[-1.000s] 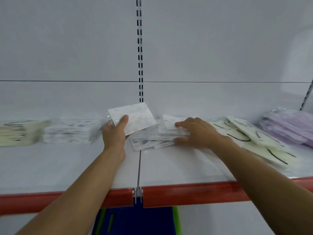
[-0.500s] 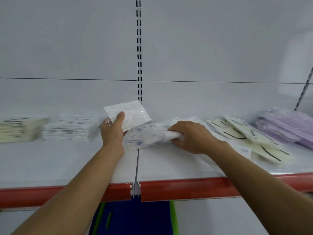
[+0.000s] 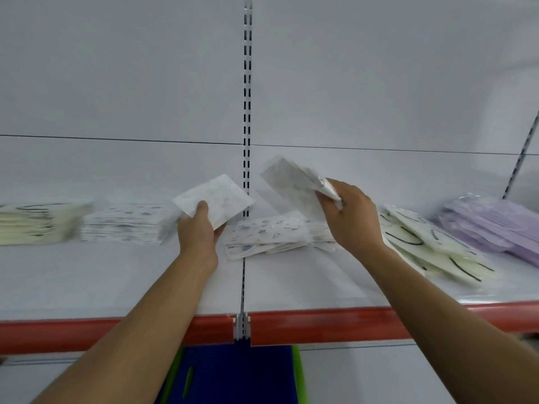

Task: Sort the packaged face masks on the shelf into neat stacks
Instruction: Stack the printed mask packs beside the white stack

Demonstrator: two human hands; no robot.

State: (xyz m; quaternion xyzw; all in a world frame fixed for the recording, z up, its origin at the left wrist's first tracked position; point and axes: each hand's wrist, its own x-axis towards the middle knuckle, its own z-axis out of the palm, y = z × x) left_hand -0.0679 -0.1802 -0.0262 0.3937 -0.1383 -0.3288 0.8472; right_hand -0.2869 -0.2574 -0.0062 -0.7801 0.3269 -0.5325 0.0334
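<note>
Left hand (image 3: 197, 233) grips a blurred packet (image 3: 215, 199); right hand (image 3: 354, 221), a blurred bundle (image 3: 291, 185).

Cream stack (image 3: 35, 223) cut off left, purple stack (image 3: 493, 228) cut right

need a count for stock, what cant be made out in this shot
Head view only:
- far-left cream stack: blurred, cut off by the left edge.
- purple stack: cut off by the right edge.
- packs in the right hand: motion blur hides their number and print.
- loose pile: lower packs hidden under upper ones.
</note>
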